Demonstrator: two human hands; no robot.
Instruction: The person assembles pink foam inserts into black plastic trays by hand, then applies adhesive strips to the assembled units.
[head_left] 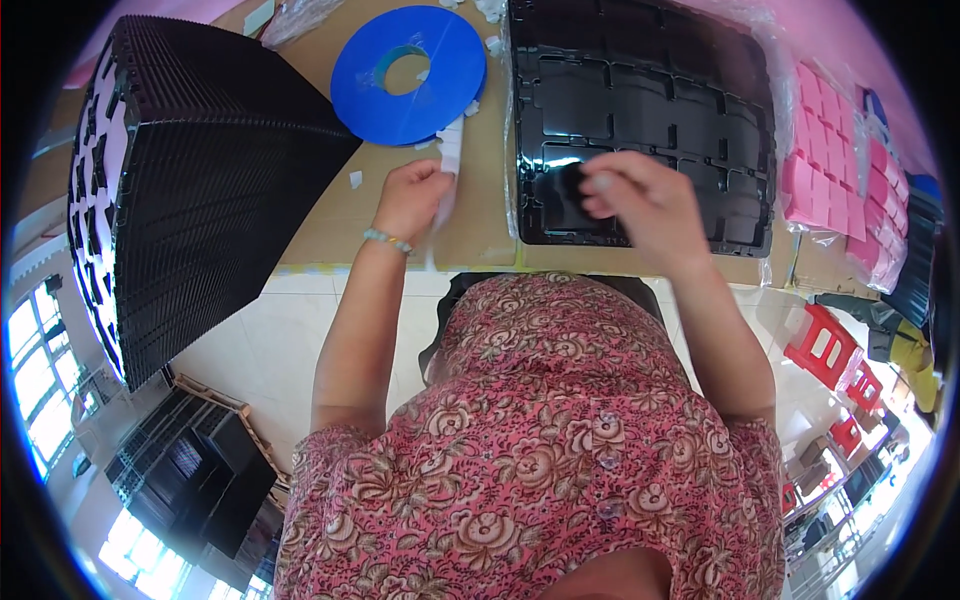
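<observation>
My left hand, with a beaded bracelet at the wrist, is closed on a white strip of tape. The strip runs down from a flat blue roll with a hole in its middle, lying on the brown worktop. Over the near part of a glossy black plastic tray is my right hand. Its fingers are curled and pinched together, and whatever they hold, if anything, is too small to make out. The tray has moulded rectangular compartments, and clear film shows along its edges.
A tall stack of black trays stands at the left of the worktop. Pink moulded pieces in clear wrap lie at the right. White scraps dot the worktop. Red plastic stools stand on the floor at right.
</observation>
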